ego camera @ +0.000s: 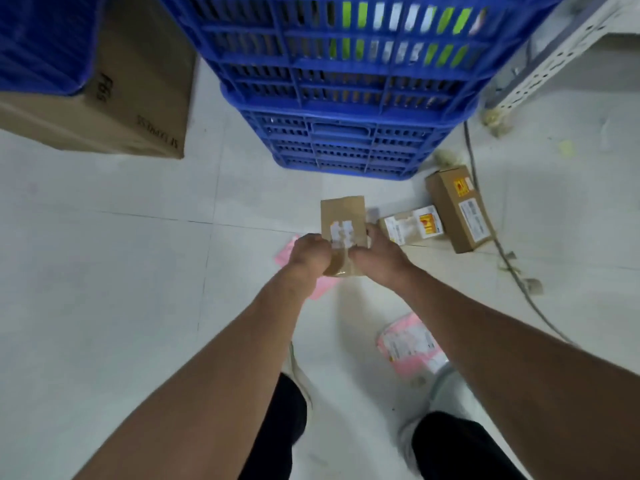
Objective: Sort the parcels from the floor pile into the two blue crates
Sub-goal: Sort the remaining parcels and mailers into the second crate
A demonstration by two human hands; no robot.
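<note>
Parcels lie scattered on the pale tiled floor (104, 271) in front of the stacked blue crates (339, 81).

Head view:
- Small brown box (343, 220): held above the floor, just in front of the lower crate. A torn white label shows on its upper face.
- Left hand (308, 254): fingers closed on the box's near left edge.
- Right hand (377, 261): fingers closed on the box's near right edge. Both hands grip the same box.
- Pink mailer (320, 285): flat on the floor, mostly hidden under the left hand and wrist.
- Second pink mailer (412, 344): flat on the floor beside the right forearm, white label facing up.
- Small labelled carton (412, 225): on the floor just right of the held box.
- Longer brown carton (459, 211): on the floor, touching or just beside the small labelled carton; which cannot be told.
- Grey cable (498, 244): runs along the floor past the longer carton.
- Large cardboard box (138, 98): upper left, beneath another blue crate (45, 39).
- Upper stacked crate: green and white items show through the slots.
</note>
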